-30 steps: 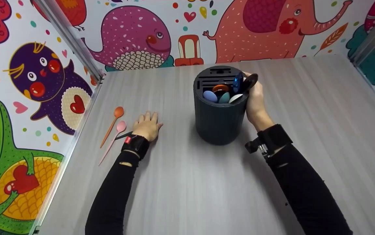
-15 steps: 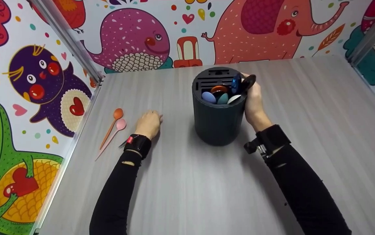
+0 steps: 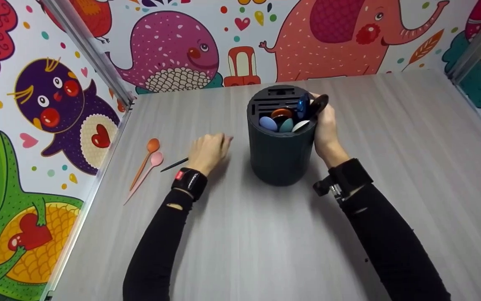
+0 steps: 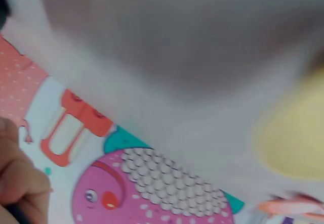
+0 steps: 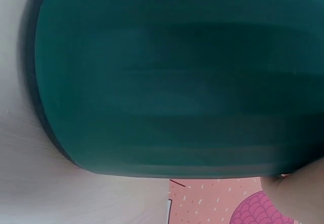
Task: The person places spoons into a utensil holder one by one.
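My left hand is above the table with its fingers curled, left of the utensil holder. A thin dark tapered handle sticks out behind it toward the wrist; its other end is hidden by the hand. Curled fingers around a dark piece show at the left edge of the left wrist view. My right hand grips the far right side of the dark green utensil holder, which stands upright. The holder fills most of the right wrist view. Several coloured utensil heads rise from its open front section.
An orange spoon and a pink spoon lie side by side on the table at left. Panels with cartoon animals stand at the back and sides. A blurred yellow shape is close to the left wrist camera.
My left hand has lifted and moved right toward the holder, its spread fingers now curled, and the dark handle has come along. The pink spoon shifted slightly. My right hand stays on the holder.
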